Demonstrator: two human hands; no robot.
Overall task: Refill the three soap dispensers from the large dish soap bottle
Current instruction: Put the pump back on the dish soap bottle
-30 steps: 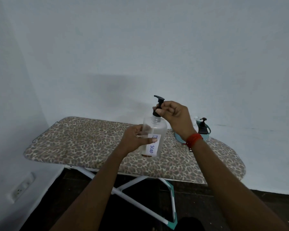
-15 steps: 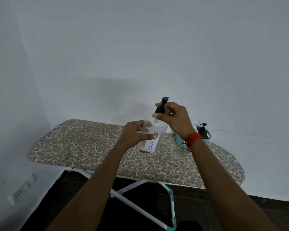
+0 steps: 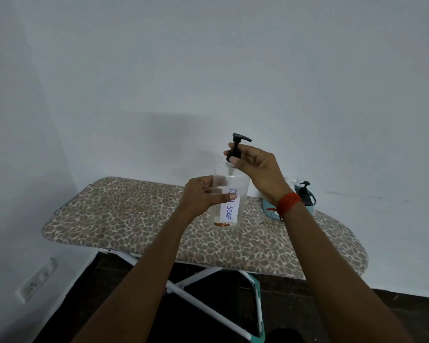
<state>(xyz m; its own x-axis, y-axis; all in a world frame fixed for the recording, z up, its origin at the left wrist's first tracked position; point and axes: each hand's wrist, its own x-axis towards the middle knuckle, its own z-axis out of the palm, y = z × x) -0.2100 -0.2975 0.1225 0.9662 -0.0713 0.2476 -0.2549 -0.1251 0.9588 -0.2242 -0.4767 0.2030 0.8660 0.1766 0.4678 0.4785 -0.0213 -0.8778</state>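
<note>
A large clear dish soap bottle (image 3: pixel 240 191) with a white "DISH SOAP" label is held up above the ironing board. My left hand (image 3: pixel 203 196) grips its body from the left side. My right hand (image 3: pixel 255 169) pinches the collar of the black pump (image 3: pixel 237 147), which stands lifted off the bottle's neck with its tube still inside. A thin amber layer lies at the bottle's bottom. Behind my right wrist stand a teal dispenser with a black pump (image 3: pixel 306 194) and a pale dispenser (image 3: pixel 291 181), both partly hidden.
A leopard-print ironing board (image 3: pixel 124 214) on white and teal legs stands against the white wall. A teal crocheted mat (image 3: pixel 270 210) lies under the small dispensers. A wall socket (image 3: pixel 35 280) sits low on the left wall. The floor is dark.
The bottle went from tilted to upright and a little lower. My right hand has raised the black pump off the neck, and the pump's spout now points right.
</note>
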